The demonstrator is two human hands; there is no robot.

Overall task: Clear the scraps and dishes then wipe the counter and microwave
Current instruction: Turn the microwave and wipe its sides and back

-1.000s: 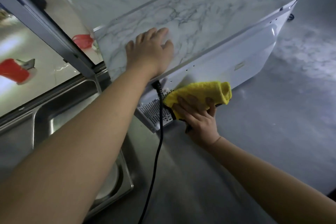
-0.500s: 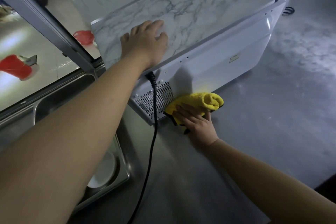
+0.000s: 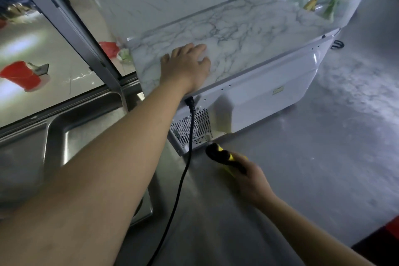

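Observation:
The white microwave (image 3: 265, 97) with a marble-patterned top stands on the grey counter (image 3: 302, 168), its rear panel and vent grille facing me. My left hand (image 3: 186, 67) lies flat and open on the near corner of its top. My right hand (image 3: 250, 177) grips a bunched yellow and black cloth (image 3: 224, 157) just above the counter, a little in front of the grille and off the microwave. A black power cord (image 3: 183, 170) runs from the microwave's back down toward me between my arms.
A steel sink (image 3: 71, 136) sits at the left under my left arm. Behind it is a window with a grey frame post (image 3: 86, 36); red items show through the glass. A bag of greens (image 3: 323, 4) lies beyond the microwave at the far right.
My right hand has pulled the cloth down off the microwave's rear panel and back toward me, bunching it tighter. My left hand has stayed on the top.

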